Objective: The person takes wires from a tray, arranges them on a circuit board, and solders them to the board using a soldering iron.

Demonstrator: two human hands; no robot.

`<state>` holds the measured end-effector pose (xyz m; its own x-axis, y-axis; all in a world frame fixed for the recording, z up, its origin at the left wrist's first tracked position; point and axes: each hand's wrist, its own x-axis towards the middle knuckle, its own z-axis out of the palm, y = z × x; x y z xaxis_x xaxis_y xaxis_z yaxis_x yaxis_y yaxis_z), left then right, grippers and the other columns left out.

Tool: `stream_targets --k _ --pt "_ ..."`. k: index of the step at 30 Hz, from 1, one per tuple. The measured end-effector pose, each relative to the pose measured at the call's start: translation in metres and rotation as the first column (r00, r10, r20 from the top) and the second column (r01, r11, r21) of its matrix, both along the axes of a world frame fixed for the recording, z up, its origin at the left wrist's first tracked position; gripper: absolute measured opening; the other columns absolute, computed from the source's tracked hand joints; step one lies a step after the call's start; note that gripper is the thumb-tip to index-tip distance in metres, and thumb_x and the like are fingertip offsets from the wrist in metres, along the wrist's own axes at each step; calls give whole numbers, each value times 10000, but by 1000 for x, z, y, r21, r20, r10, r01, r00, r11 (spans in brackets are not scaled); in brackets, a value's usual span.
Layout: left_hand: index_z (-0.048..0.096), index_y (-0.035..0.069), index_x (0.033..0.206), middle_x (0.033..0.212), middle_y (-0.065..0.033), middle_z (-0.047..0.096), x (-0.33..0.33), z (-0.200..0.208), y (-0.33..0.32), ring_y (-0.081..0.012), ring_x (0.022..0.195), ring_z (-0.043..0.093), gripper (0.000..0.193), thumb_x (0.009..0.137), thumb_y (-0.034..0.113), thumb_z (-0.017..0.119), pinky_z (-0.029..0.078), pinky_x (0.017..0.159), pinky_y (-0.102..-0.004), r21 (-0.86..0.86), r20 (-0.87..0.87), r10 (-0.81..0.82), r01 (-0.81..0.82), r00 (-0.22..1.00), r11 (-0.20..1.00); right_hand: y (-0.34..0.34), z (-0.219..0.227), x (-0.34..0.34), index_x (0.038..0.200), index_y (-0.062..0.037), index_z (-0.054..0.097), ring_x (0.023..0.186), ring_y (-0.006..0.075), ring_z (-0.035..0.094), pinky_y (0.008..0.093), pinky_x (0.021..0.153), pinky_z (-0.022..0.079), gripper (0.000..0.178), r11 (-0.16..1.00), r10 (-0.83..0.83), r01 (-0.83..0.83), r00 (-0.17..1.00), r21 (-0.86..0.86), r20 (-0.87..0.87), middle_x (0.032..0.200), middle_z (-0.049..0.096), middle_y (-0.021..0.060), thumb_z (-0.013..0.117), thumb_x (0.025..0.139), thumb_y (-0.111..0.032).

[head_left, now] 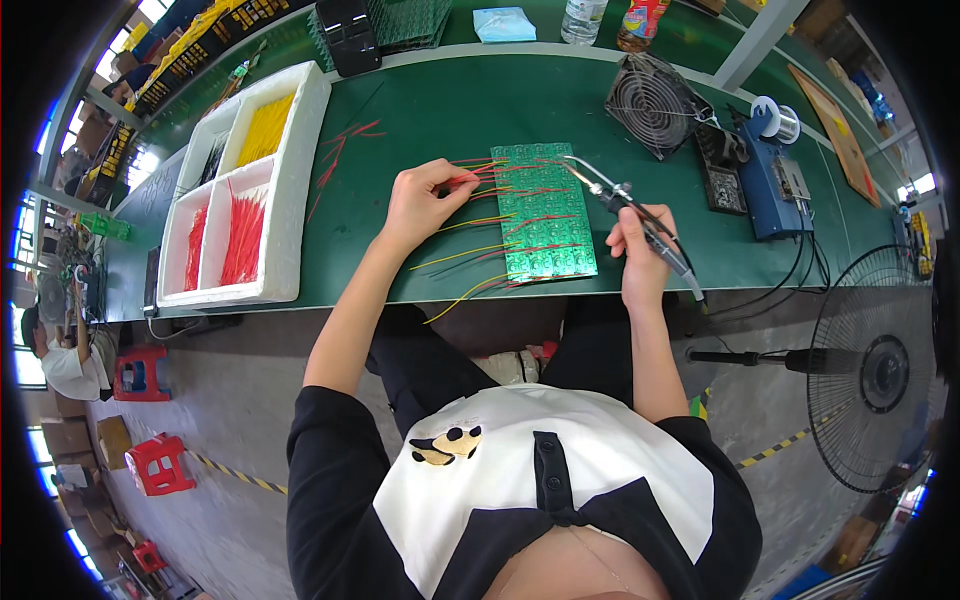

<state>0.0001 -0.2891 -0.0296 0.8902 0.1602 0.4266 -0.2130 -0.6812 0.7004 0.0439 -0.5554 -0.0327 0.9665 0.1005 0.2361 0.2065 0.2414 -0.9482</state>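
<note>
A green panel of small circuit boards (547,232) lies on the green bench mat in front of me. Several red, yellow and black wires run from it toward the left. Beside the panel's upper left, my left hand (422,208) is closed in a pinch on a red wire (484,171) that reaches over the board. My right hand (643,258) grips a soldering iron (612,196) with a thin feed tube alongside it. The iron's tip is close to the panel's upper right part; whether it touches a joint is too small to tell.
Left stands a white foam box (290,200) with red, yellow and dark wires in compartments; loose red wires (335,160) lie beside it. Right are a small black fan (655,105), a blue soldering unit (768,180) and a solder spool (778,122). A large fan (885,373) stands lower right.
</note>
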Motion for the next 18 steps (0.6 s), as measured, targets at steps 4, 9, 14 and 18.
stream_targets --k 4,9,14,18 --pt "686 58 798 649 -41 582 -2 2 -3 -118 497 467 87 723 101 680 366 463 -244 16 19 -18 17 1000 1000 11 4 0 834 -21 498 501 49 490 169 449 366 162 995 88 -87 996 -52 21 605 549 28 638 824 -102" --pt "682 50 788 656 -52 587 0 -1 -2 -136 512 507 84 721 101 681 400 481 -249 25 19 -15 14 1000 1000 17 3 3 806 -21 510 514 41 498 175 468 376 161 985 143 -141 990 -100 14 613 552 10 648 813 -103" --pt "679 45 780 661 -55 590 0 -1 0 -145 520 527 93 720 115 686 421 492 -261 50 -2 -21 21 1000 999 19 2 3 787 -20 513 517 39 495 179 475 381 166 976 169 -163 985 -143 28 619 552 8 654 807 -105" --pt "678 44 777 667 -55 595 1 -1 0 -146 522 531 97 719 122 689 425 494 -260 60 3 -23 23 1000 998 19 0 5 777 -21 514 511 38 488 180 468 378 176 972 193 -185 980 -145 44 619 551 9 657 806 -118"
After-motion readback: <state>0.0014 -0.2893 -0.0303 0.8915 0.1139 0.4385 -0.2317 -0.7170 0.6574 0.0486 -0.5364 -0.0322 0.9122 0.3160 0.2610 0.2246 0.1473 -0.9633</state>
